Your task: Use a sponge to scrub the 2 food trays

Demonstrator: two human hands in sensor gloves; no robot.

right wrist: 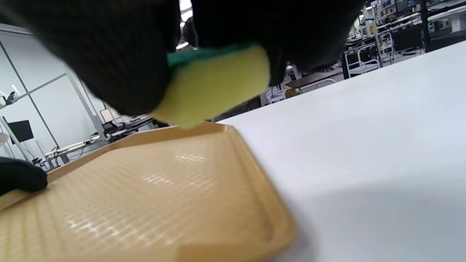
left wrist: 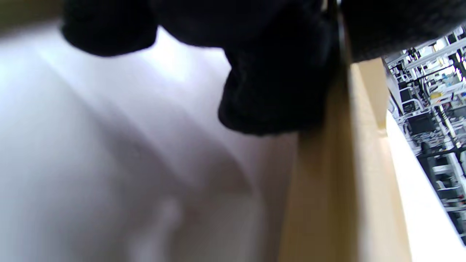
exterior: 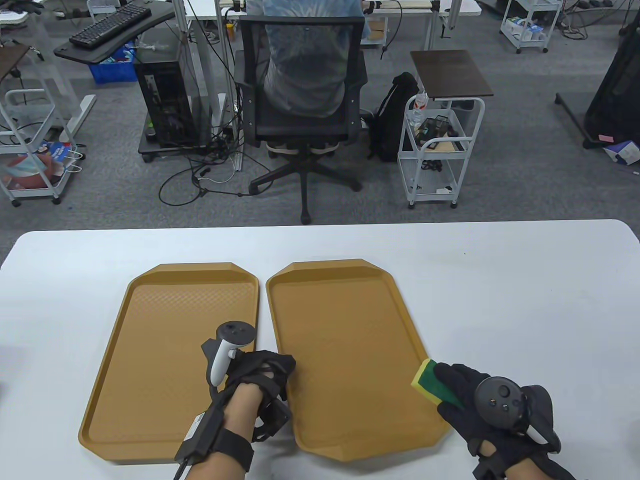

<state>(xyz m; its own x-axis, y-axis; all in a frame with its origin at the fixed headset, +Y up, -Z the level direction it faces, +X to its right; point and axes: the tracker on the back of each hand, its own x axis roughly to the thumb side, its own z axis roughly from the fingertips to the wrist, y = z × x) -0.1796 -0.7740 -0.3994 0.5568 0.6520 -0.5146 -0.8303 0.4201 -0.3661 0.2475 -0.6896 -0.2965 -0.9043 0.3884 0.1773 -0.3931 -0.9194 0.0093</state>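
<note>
**Q:** What is lying at the left of the white table (exterior: 525, 280)?

**A:** The left tray (exterior: 165, 350) is sitting flat, just beside the right tray (exterior: 345, 345), with a narrow strip of table showing between them. Nothing is resting on its floor.

**Q:** What is the left hand (exterior: 262, 382) doing?

**A:** It is reaching across that gap, fingers curling over the right tray's near-left rim. Whether it is truly gripping the rim or only pressing on it cannot be told; the left wrist view is too blurred. For a good scrub, it should be pinning this tray so that it is not sliding under the strokes.

**Q:** And on the right?

**A:** The right hand (exterior: 480, 405) is holding the sponge (exterior: 434, 382), fingers wrapping its green top, yellow foam facing down. In the right wrist view the sponge (right wrist: 213, 87) is hovering over the tray's right edge, seemingly not yet touching.

**Q:** How should the stroke be going?

**A:** Judging from this, the sponge should be coming down flat and sweeping in overlapping passes, reaching the sloping walls and corners, before the other tray is being treated likewise.
</note>
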